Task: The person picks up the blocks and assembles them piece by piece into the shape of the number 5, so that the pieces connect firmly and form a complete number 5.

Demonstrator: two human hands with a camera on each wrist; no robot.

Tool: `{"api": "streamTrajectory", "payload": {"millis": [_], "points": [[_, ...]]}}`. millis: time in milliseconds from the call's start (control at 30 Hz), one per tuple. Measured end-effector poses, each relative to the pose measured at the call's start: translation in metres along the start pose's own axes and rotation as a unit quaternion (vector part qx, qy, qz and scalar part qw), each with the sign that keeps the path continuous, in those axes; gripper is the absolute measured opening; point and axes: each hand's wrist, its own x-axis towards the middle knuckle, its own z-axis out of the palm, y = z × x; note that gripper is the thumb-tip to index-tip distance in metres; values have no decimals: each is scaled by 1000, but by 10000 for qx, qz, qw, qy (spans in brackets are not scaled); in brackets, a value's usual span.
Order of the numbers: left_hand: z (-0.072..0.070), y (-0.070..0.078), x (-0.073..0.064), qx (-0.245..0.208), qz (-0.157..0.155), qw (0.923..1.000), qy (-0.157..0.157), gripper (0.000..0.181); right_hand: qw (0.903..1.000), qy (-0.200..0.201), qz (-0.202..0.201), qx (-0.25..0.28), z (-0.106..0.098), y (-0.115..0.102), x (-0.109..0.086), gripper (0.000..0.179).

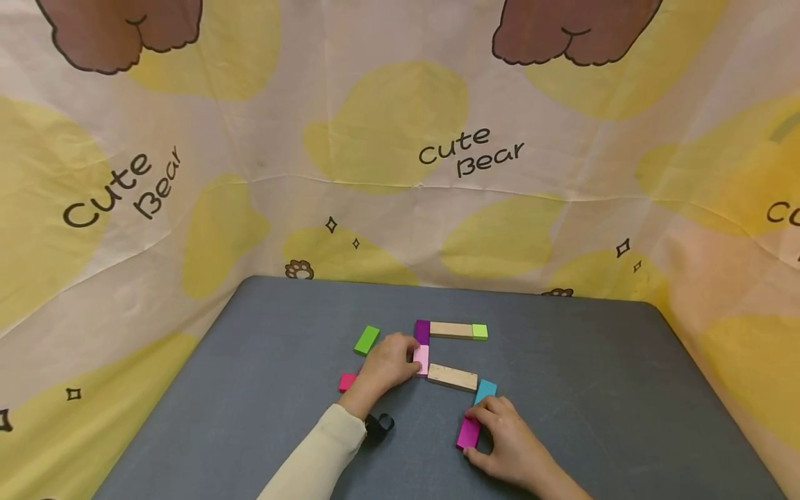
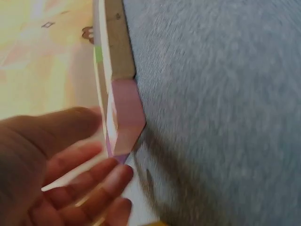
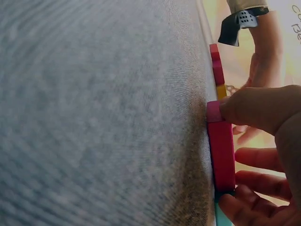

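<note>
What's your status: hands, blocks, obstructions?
Right hand grips magenta block. Left hand at pale pink block, contact unclear. Blue block just past magenta's far end. No obstruction visible.

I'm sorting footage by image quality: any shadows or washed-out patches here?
Head: fairly even light, the cloth reads clearly; left wrist: cloth washed out, shadow on the table by the pink block; right wrist: dark shadow beside the magenta block.

A grey table (image 1: 594,389) and a cloth (image 1: 594,173) with yellow blobs (image 1: 400,118)
There's a hot pink block (image 1: 468,434), a light pink block (image 1: 422,360), a dark purple block (image 1: 422,332), a sky-blue block (image 1: 486,391), a green block (image 1: 367,340), a lime block (image 1: 480,332), two tan wood blocks (image 1: 453,377), a cream sleeve (image 1: 319,455), and black words (image 1: 471,147) and brown shapes (image 1: 121,35) on the cloth
</note>
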Motion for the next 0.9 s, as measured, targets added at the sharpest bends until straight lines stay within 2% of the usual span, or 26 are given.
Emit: {"api": "streamTrajectory", "payload": {"millis": [167, 300, 567, 667, 900], "points": [[-13, -11, -1, -215, -12, 9986, 486, 31, 10000, -38, 7, -63, 0, -1, 0, 45], [-24, -24, -1, -275, -185, 9976, 601, 34, 10000, 8, 23, -97, -1, 0, 1, 47], [-41, -50, -5, -173, -632, 9968, 448, 41, 9998, -90, 138, -127, -3, 4, 3, 47], [-43, -59, -4, -239, -891, 9951, 347, 45, 9992, -280, 277, -81, -4, 4, 4, 48], [-44, -69, -1, -382, -1225, 9917, 66, 55, 9972, -579, 463, -21, -5, 4, 5, 49]]}}
